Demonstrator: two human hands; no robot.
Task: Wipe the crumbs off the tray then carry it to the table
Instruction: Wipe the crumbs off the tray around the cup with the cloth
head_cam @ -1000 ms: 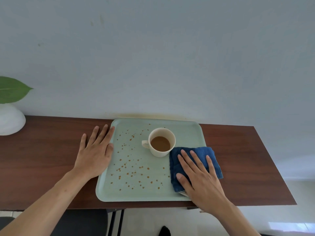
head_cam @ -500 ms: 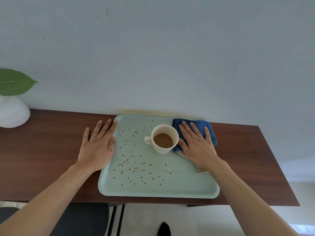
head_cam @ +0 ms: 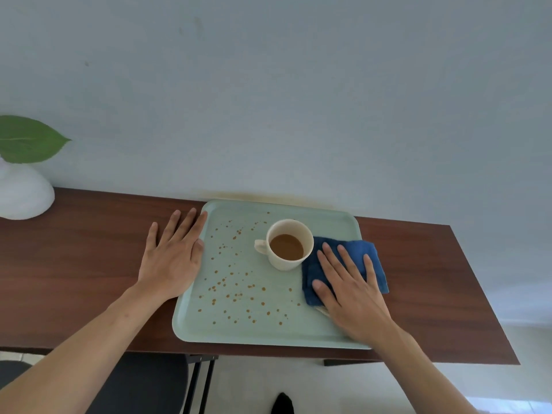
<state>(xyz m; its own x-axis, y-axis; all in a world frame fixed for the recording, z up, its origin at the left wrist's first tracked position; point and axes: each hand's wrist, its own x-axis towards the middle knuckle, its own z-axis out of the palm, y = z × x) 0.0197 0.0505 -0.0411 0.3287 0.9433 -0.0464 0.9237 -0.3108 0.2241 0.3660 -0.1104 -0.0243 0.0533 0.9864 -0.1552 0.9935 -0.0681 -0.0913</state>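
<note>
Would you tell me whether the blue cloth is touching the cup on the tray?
Cannot tell. In the head view the blue cloth runs right up to the cup, whose rim hides the cloth's near edge, so neither contact nor a gap shows plainly.

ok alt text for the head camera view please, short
A person's right hand presses a blue cloth flat on a pale green tray scattered with brown crumbs, beside a cup of coffee. The left hand lies flat at the tray's left edge on a dark wooden table.
</note>
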